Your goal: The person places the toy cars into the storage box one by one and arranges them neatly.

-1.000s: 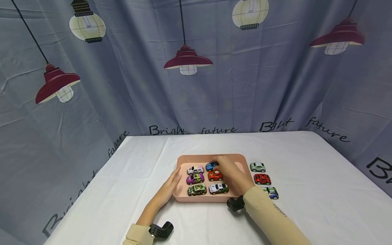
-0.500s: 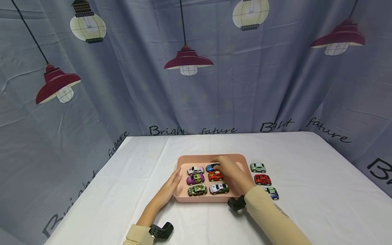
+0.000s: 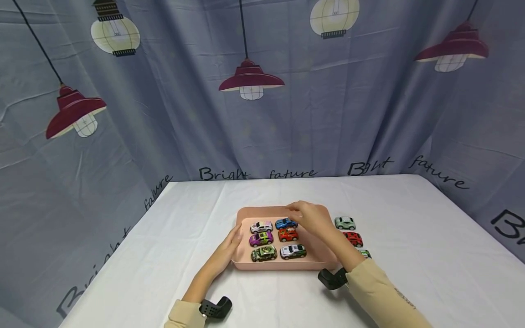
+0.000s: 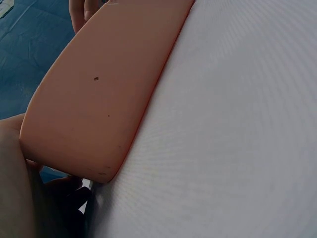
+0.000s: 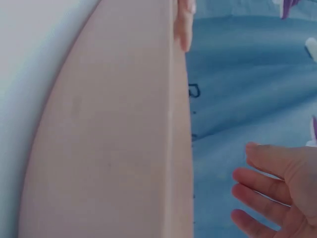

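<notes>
A pink tray (image 3: 283, 266) lies on the white table with two columns of toy cars in it. In the left column are a white toy car (image 3: 261, 227), a purple one (image 3: 261, 238) and a camouflage-green one (image 3: 264, 253). The other column has a blue toy car (image 3: 285, 223), a red toy car (image 3: 288, 234) and a white-and-black toy car (image 3: 293, 251). My left hand (image 3: 224, 251) rests against the tray's left wall, fingers fairly straight. Over the tray's right part, just beside the blue car, hovers my right hand (image 3: 313, 221), fingers apart and holding nothing.
Right of the tray, a mint-green toy car (image 3: 345, 222) and a red-and-black toy car (image 3: 353, 238) stand on the tablecloth (image 3: 205, 214). My right forearm partly covers another green toy car (image 3: 364, 253). A grey-blue curtain (image 3: 287, 136) hangs behind the table.
My right hand has let go of the blue toy car and moved up and right. The blue car now shows in full. My left hand has not moved.
</notes>
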`<state>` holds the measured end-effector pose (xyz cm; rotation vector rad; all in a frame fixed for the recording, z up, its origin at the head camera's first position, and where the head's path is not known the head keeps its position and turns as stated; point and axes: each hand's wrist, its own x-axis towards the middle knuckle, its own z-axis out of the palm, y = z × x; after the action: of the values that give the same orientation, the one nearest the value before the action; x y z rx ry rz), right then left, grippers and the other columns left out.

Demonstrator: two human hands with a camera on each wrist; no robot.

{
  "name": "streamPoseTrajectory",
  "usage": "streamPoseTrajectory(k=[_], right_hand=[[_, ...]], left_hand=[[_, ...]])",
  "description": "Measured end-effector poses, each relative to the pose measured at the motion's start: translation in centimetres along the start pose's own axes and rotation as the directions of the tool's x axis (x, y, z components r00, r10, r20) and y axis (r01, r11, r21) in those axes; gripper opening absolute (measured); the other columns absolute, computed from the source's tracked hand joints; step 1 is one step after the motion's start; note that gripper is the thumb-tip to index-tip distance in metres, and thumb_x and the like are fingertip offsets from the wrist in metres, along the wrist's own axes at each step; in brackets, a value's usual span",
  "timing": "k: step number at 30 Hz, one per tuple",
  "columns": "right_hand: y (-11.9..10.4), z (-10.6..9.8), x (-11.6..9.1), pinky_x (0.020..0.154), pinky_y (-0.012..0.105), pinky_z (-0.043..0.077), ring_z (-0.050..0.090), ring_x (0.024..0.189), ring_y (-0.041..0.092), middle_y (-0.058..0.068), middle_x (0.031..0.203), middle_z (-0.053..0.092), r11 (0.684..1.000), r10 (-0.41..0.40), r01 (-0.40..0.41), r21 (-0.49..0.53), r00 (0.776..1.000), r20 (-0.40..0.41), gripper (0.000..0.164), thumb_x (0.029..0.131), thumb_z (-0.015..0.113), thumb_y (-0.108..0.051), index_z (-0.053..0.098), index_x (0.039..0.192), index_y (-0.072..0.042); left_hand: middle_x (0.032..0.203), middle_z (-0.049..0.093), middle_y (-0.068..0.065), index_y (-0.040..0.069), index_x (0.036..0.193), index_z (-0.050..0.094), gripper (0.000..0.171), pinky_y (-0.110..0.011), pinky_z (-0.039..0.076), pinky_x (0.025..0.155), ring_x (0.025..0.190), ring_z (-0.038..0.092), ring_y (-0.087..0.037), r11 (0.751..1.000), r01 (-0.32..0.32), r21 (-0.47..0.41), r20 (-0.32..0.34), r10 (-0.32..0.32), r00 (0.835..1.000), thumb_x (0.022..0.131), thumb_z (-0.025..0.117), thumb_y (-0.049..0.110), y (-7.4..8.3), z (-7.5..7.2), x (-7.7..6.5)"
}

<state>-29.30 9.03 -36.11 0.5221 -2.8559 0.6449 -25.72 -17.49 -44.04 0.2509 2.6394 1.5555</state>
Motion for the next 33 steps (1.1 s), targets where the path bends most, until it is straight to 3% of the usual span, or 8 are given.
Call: streamPoseTrajectory(k=[4, 8, 19, 26, 33], right_hand=[[0.0, -0.9, -1.2, 0.088, 0.044, 0.049, 0.061, 0.104, 0.027, 0.008, 0.115, 0.064, 0.997, -0.044, 0.046, 0.057, 0.998, -0.040, 0.032, 0.087, 0.060, -0.024, 0.061, 0.117, -0.011], [0.3, -1.6, -2.3, 0.092, 0.047, 0.046, 0.056, 0.110, 0.031, 0.011, 0.118, 0.061, 0.992, -0.039, 0.042, 0.122, 0.999, -0.030, 0.033, 0.088, 0.059, -0.020, 0.059, 0.119, -0.007], [3.3, -3.4, -6.6, 0.079, 0.045, 0.051, 0.060, 0.098, 0.030, 0.011, 0.111, 0.063, 0.996, 0.010, -0.005, 0.091, 0.999, -0.047, 0.030, 0.087, 0.060, -0.017, 0.061, 0.115, -0.006], [6.0, -4.1, -9.4, 0.083, 0.048, 0.050, 0.057, 0.106, 0.034, 0.016, 0.116, 0.061, 1.000, 0.006, -0.004, 0.030, 0.999, -0.052, 0.035, 0.083, 0.065, -0.015, 0.060, 0.117, -0.005], [8.3, -4.2, -11.1, 0.082, 0.051, 0.048, 0.057, 0.103, 0.037, 0.017, 0.110, 0.060, 1.000, 0.021, -0.020, -0.014, 0.998, 0.063, 0.040, 0.079, 0.068, -0.020, 0.060, 0.115, -0.003]], left_hand=[[0.150, 0.025, -0.013, 0.025, 0.145, 0.021, 0.053, -0.064, 0.017, 0.106, 0.135, 0.024, -0.041, 1.000, -0.003, 0.003, -0.005, 0.003, 1.000, 0.097, 0.031, 0.044, 0.1, 0.0, -0.1], [0.150, 0.023, -0.012, 0.026, 0.145, 0.021, 0.053, -0.064, 0.017, 0.106, 0.135, 0.023, -0.041, 1.000, 0.000, -0.004, -0.005, 0.000, 1.000, 0.097, 0.033, 0.044, 0.1, 0.0, 0.0], [0.149, 0.025, -0.015, 0.027, 0.145, 0.021, 0.054, -0.065, 0.019, 0.104, 0.133, 0.025, -0.044, 1.000, -0.010, 0.002, -0.006, 0.010, 1.000, 0.096, 0.036, 0.042, 0.1, -0.1, 0.1], [0.149, 0.026, -0.013, 0.028, 0.145, 0.022, 0.053, -0.063, 0.025, 0.103, 0.133, 0.028, -0.042, 1.000, -0.003, 0.029, -0.016, 0.003, 1.000, 0.096, 0.037, 0.043, 0.0, -0.2, 0.2], [0.149, 0.026, -0.014, 0.027, 0.145, 0.023, 0.054, -0.060, 0.030, 0.101, 0.131, 0.032, -0.041, 1.000, -0.002, 0.015, -0.011, 0.002, 1.000, 0.096, 0.037, 0.043, -0.2, -0.1, 0.3]])
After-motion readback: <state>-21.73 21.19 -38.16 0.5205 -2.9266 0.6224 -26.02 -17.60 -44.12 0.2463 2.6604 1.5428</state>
